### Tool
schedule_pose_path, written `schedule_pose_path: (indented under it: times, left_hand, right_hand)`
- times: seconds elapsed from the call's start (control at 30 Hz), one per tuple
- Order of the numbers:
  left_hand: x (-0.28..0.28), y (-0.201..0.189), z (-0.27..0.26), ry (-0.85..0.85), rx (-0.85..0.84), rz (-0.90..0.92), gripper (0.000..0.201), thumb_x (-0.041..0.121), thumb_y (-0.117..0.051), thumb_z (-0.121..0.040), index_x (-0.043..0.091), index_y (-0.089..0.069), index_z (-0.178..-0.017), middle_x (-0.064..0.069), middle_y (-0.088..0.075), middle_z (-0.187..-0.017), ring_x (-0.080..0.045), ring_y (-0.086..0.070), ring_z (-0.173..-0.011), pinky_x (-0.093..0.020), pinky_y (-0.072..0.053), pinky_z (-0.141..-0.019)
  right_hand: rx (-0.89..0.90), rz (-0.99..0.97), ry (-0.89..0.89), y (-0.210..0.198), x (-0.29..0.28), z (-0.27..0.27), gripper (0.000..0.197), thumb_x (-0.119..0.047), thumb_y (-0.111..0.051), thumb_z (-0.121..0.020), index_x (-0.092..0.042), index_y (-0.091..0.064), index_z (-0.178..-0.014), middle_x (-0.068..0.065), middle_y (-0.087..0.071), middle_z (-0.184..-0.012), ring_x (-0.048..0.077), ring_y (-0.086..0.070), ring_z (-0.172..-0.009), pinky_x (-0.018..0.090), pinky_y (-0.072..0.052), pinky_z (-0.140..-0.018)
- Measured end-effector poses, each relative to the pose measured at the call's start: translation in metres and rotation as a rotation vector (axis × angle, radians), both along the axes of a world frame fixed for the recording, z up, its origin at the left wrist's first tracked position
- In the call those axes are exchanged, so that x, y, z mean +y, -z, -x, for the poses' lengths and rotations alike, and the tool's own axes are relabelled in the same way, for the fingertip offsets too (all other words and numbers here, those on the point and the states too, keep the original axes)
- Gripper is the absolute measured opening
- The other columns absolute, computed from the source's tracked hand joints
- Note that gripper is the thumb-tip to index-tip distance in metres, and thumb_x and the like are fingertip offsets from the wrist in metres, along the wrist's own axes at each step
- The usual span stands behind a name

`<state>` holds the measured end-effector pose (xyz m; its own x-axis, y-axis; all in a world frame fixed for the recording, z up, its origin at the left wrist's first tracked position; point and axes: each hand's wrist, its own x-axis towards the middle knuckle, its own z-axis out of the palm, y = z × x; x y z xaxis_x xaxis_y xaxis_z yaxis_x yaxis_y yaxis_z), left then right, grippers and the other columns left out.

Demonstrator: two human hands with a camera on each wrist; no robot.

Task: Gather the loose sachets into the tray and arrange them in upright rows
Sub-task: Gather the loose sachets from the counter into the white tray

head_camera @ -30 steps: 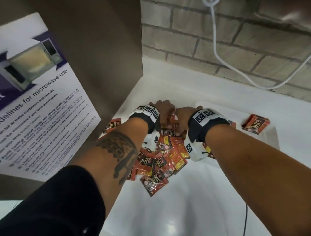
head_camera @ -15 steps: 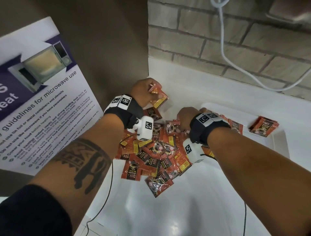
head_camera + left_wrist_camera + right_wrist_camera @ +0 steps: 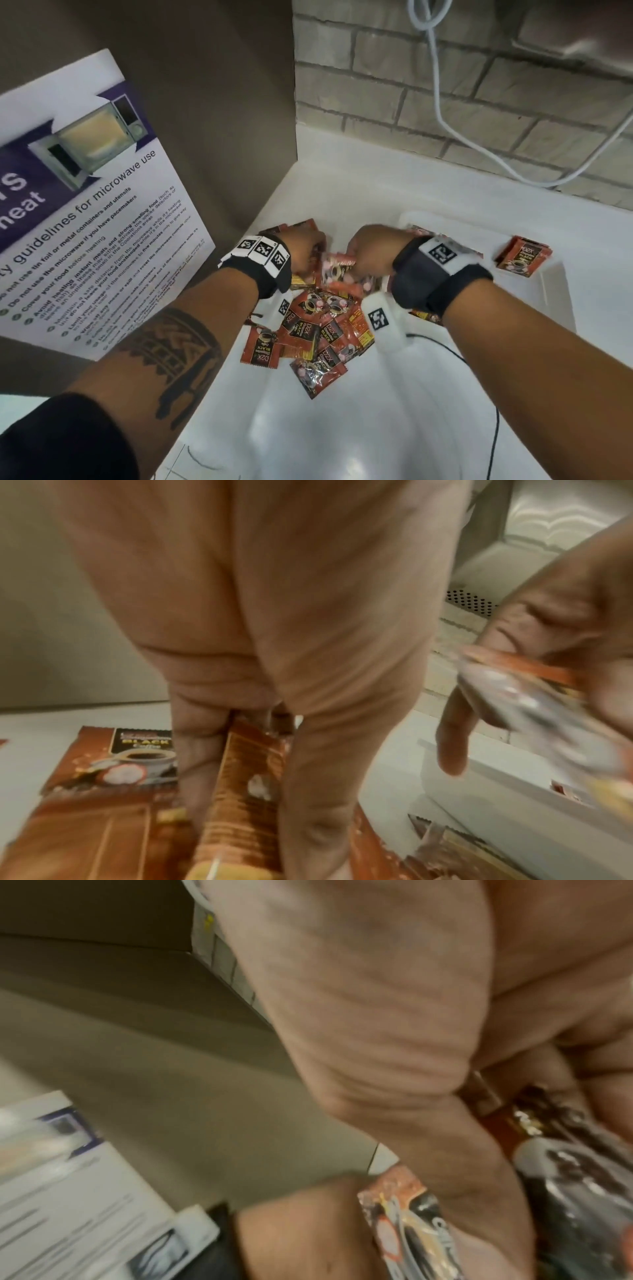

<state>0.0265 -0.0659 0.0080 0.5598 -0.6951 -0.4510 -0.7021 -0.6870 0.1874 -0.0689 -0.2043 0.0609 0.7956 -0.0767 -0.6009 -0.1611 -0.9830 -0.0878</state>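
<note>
Several red and black coffee sachets [image 3: 318, 329] lie in a loose heap on the white counter, left of the white tray [image 3: 558, 301]. My left hand [image 3: 305, 246] is over the far end of the heap, its fingers [image 3: 192, 750] and thumb pinching one sachet [image 3: 240, 791] upright. My right hand [image 3: 370, 250] is close beside it, holding a sachet [image 3: 337, 270] of its own [image 3: 555, 1150]. One sachet [image 3: 522, 256] lies on the tray's far rim. More sachets peek out inside the tray behind my right wrist.
A brown panel with a microwave guidelines poster [image 3: 85, 212] stands on the left. A brick wall [image 3: 445, 96] with a white cable [image 3: 455, 126] closes the back. A thin black wire [image 3: 493, 428] trails over the near counter.
My left hand has come back down from the far left corner to the heap, with a sachet in it. The right hand has stayed near the tray's left edge.
</note>
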Motion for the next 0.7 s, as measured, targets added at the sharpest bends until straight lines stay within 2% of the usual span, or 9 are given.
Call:
schedule_pose_path:
  times: [0.03, 0.1, 0.2, 0.3, 0.4, 0.5, 0.57, 0.63, 0.7]
  left_hand:
    - [0.0, 0.001, 0.0, 0.009, -0.042, 0.033, 0.054, 0.029, -0.084, -0.071, 0.024, -0.06, -0.12, -0.002, -0.053, -0.122, -0.028, -0.061, -0.101, -0.036, -0.05, -0.09]
    - [0.002, -0.003, 0.001, 0.003, -0.052, 0.087, 0.042, 0.03, -0.077, -0.075, 0.023, -0.061, -0.113, -0.003, -0.053, -0.118, -0.03, -0.062, -0.098, -0.04, -0.053, -0.089]
    - [0.001, -0.013, 0.001, -0.005, -0.033, 0.11, 0.034, 0.015, -0.075, -0.082, 0.014, -0.065, -0.114, -0.006, -0.063, -0.118, -0.03, -0.062, -0.105, -0.032, -0.049, -0.088]
    - [0.004, -0.027, -0.004, -0.073, -0.066, 0.177, 0.024, 0.015, -0.071, -0.086, 0.013, -0.069, -0.109, -0.006, -0.068, -0.114, -0.028, -0.063, -0.106, -0.03, -0.048, -0.084]
    - [0.016, -0.043, -0.007, -0.188, -0.077, 0.265, 0.028, 0.021, -0.077, -0.085, 0.013, -0.066, -0.11, -0.006, -0.065, -0.115, -0.027, -0.061, -0.105, -0.032, -0.048, -0.085]
    - [0.035, -0.047, -0.006, -0.28, -0.107, 0.328, 0.03, 0.021, -0.075, -0.086, 0.011, -0.063, -0.112, -0.007, -0.063, -0.114, -0.026, -0.059, -0.104, -0.028, -0.042, -0.079]
    - [0.05, -0.038, -0.006, -0.343, -0.081, 0.259, 0.033, 0.016, -0.073, -0.087, 0.009, -0.061, -0.117, -0.009, -0.062, -0.117, -0.026, -0.059, -0.105, -0.028, -0.043, -0.079]
    - [0.062, -0.025, -0.005, -0.414, -0.022, 0.178, 0.038, 0.014, -0.076, -0.084, 0.012, -0.06, -0.118, -0.008, -0.062, -0.12, -0.024, -0.06, -0.102, -0.028, -0.045, -0.078]
    - [0.068, -0.009, -0.004, -0.465, 0.027, 0.123, 0.05, 0.017, -0.081, -0.081, 0.015, -0.056, -0.124, -0.007, -0.061, -0.123, -0.023, -0.06, -0.101, -0.028, -0.047, -0.08]
  right_hand:
    - [0.028, -0.018, -0.001, 0.005, 0.008, 0.007, 0.028, -0.031, -0.064, -0.094, -0.007, -0.071, -0.106, 0.007, -0.07, -0.1, 0.018, -0.056, -0.081, 0.021, -0.037, -0.056]
    - [0.036, -0.065, 0.044, 0.016, 0.021, 0.015, 0.029, -0.03, -0.066, -0.094, -0.006, -0.069, -0.11, 0.008, -0.07, -0.105, 0.02, -0.058, -0.085, 0.024, -0.043, -0.062]
    - [-0.02, -0.117, 0.111, 0.027, 0.035, 0.017, 0.025, -0.027, -0.064, -0.094, -0.007, -0.066, -0.108, 0.007, -0.065, -0.104, 0.021, -0.058, -0.089, 0.026, -0.048, -0.068]
    - [-0.119, -0.192, 0.194, 0.033, 0.044, 0.014, 0.039, -0.023, -0.067, -0.092, -0.007, -0.062, -0.128, 0.008, -0.067, -0.118, 0.024, -0.064, -0.105, 0.033, -0.054, -0.091]
    - [-0.155, -0.239, 0.275, 0.04, 0.05, 0.008, 0.041, -0.022, -0.069, -0.09, -0.009, -0.063, -0.129, 0.007, -0.067, -0.121, 0.024, -0.066, -0.105, 0.03, -0.055, -0.089]
    - [-0.144, -0.194, 0.296, 0.046, 0.052, 0.001, 0.031, -0.024, -0.068, -0.091, -0.006, -0.067, -0.116, 0.008, -0.068, -0.114, 0.025, -0.066, -0.103, 0.028, -0.051, -0.077]
    - [-0.133, -0.195, 0.331, 0.048, 0.053, -0.002, 0.025, -0.023, -0.067, -0.091, -0.005, -0.068, -0.108, 0.008, -0.067, -0.102, 0.025, -0.065, -0.098, 0.028, -0.049, -0.074]
    - [-0.123, -0.19, 0.344, 0.05, 0.052, -0.005, 0.017, -0.021, -0.064, -0.091, -0.006, -0.067, -0.1, 0.005, -0.062, -0.089, 0.025, -0.062, -0.09, 0.028, -0.047, -0.071]
    - [-0.131, -0.197, 0.358, 0.05, 0.051, -0.008, 0.016, -0.02, -0.063, -0.092, -0.006, -0.065, -0.098, 0.007, -0.064, -0.093, 0.025, -0.063, -0.091, 0.029, -0.049, -0.073]
